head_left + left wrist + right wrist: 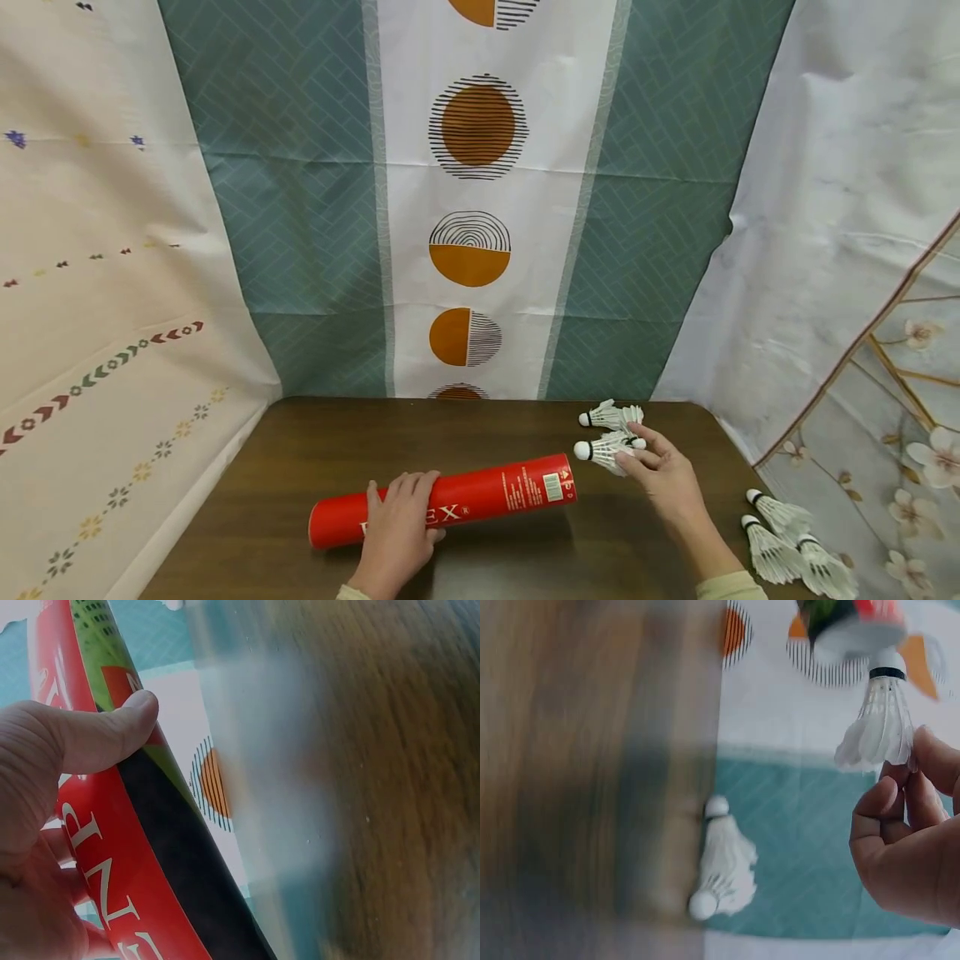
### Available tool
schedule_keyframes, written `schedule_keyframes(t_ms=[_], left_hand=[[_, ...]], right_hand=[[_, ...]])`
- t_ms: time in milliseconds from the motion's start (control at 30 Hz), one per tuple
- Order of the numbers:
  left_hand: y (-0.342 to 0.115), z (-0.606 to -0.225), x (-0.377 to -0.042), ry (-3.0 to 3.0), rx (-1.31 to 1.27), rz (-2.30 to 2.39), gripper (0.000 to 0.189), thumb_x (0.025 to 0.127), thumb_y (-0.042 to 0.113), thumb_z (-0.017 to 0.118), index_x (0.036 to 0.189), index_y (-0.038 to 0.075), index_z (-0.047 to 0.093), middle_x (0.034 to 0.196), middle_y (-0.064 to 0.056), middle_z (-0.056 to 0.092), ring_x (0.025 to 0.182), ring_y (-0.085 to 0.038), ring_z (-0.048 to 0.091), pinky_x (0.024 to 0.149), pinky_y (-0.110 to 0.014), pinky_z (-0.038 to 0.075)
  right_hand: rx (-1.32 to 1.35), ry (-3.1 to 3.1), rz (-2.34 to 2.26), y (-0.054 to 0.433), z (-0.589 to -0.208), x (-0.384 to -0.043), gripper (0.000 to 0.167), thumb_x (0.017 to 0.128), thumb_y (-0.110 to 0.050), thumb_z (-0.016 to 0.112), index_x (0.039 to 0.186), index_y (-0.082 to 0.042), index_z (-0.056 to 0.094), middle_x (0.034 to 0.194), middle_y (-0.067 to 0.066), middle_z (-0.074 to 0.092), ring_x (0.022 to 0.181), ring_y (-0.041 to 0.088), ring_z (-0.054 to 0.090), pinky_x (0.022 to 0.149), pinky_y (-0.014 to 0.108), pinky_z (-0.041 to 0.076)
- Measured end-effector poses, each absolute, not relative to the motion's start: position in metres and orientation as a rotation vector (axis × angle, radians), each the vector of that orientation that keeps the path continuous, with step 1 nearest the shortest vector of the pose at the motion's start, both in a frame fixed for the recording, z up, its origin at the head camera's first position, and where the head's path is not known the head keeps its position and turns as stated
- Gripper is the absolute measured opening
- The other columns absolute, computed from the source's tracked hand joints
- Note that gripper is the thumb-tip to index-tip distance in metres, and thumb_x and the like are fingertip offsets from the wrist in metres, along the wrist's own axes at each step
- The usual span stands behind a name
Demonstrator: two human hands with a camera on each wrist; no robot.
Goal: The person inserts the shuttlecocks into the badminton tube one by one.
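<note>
While our left hand [397, 529] grips the red tube [491, 492] near its left end, thumb on one side and fingers around the other, our right hand [667, 483] pinches a shuttlecock [600, 451] by the rim of its feathers. We likely wrap the tube so that it cannot roll or slip, and hold the shuttlecock by its skirt so that its cork stays free and leads. The tube is at the middle of the brown table [330, 442], seemingly raised off it at the right, though we cannot be sure. Its long axis runs left to right, the right end slightly farther from us and facing the shuttlecock; whether that end is capped we cannot tell. The shuttlecock's cork points left, towards that end. Beyond it, two loose shuttlecocks [606, 414] lie with corks pointing opposite ways, and three more shuttlecocks [772, 550] sit far right, corks away from us, perhaps kept aside for elbow room.
</note>
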State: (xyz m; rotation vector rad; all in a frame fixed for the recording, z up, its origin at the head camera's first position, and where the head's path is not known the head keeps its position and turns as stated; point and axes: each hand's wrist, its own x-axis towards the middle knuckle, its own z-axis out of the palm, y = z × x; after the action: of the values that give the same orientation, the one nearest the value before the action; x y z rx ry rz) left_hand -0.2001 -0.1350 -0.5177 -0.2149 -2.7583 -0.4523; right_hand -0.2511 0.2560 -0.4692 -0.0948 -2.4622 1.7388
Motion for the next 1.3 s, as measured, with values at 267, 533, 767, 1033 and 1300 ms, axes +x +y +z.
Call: schedule_keyframes(t_ms=[267,533,767,1033,1300], left_hand=[[-0.132,-0.515,-0.201,-2.762,-0.196,-0.473,0.084,0.064,0.027,0.104,0.137,0.015,0.064,0.130,-0.011,0.072,0.122,-0.037,0.065,0.108,-0.086,0.037],[-0.131,-0.513,-0.198,-2.755,-0.210,-0.486,0.084,0.064,0.025,0.104,0.137,0.015,0.064,0.130,-0.011,0.073,0.122,-0.037,0.065,0.108,-0.085,0.037],[-0.129,-0.514,-0.198,-2.779,-0.234,-0.468,0.084,0.064,0.027,0.104,0.137,0.015,0.064,0.130,-0.010,0.072,0.123,-0.037,0.065,0.108,-0.085,0.037],[-0.129,-0.512,-0.196,-2.774,-0.250,-0.470,0.083,0.064,0.025,0.105,0.136,0.015,0.064,0.129,-0.010,0.072,0.122,-0.036,0.065,0.109,-0.085,0.036],[-0.129,-0.512,-0.197,-2.773,-0.257,-0.476,0.083,0.064,0.026,0.104,0.136,0.015,0.065,0.131,-0.010,0.072,0.122,-0.036,0.065,0.108,-0.085,0.036]], right_hand=[[0.067,-2.422,1.849,0.209,-0.461,-0.231,0.057,0.097,-0.011,0.078,0.150,-0.013,0.058,0.108,0.014,0.082,0.090,0.005,0.073,0.081,0.022,0.057],[0.145,-2.415,2.061,0.192,-0.471,-0.224,0.057,0.105,-0.017,0.068,0.158,-0.010,0.047,0.129,0.021,0.075,0.102,0.011,0.074,0.089,0.023,0.058],[0.142,-2.421,2.010,0.188,-0.479,-0.224,0.078,0.092,-0.015,0.085,0.158,-0.016,0.043,0.113,0.015,0.078,0.093,0.014,0.068,0.080,0.024,0.059],[0.558,-2.507,2.029,0.190,-0.482,-0.219,0.078,0.107,-0.016,0.066,0.170,-0.010,0.020,0.131,0.031,0.071,0.107,0.010,0.073,0.090,0.025,0.059],[0.539,-2.487,2.086,0.196,-0.480,-0.220,0.076,0.109,-0.018,0.062,0.170,-0.011,0.018,0.140,0.033,0.065,0.110,0.009,0.073,0.093,0.025,0.059]])
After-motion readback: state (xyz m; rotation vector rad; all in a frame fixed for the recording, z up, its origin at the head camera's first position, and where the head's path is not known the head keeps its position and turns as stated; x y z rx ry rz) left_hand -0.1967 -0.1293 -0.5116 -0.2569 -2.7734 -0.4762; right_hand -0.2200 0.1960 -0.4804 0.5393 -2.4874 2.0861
